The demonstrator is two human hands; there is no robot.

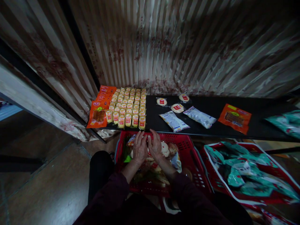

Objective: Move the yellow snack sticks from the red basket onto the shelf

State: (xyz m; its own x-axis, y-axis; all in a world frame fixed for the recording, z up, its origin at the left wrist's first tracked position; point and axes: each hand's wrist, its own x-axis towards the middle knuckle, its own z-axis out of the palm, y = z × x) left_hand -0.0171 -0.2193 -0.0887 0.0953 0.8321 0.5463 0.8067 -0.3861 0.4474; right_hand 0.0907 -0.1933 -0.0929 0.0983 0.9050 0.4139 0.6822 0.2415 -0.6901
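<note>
My left hand (140, 148) and my right hand (155, 145) are close together over the near red basket (187, 143), just short of the shelf's front edge. The fingers of both point forward, stretched out, and I see nothing held in them. Beneath them the basket holds mixed wrapped snacks, among them a round pale cake (165, 149) by my right hand. Just beyond my fingertips stand rows of small yellow wrapped cakes (128, 120) on the black shelf (151, 107). My palms and part of the basket's contents are hidden.
Orange snack packets (98, 107) lie left of the rows. Further right on the shelf are round wrapped cakes (177, 108), white packets (174, 121), another orange packet (235, 118) and a teal bag (287, 122). A second basket (255, 145) holds teal bags. Striped fabric (164, 47) hangs behind.
</note>
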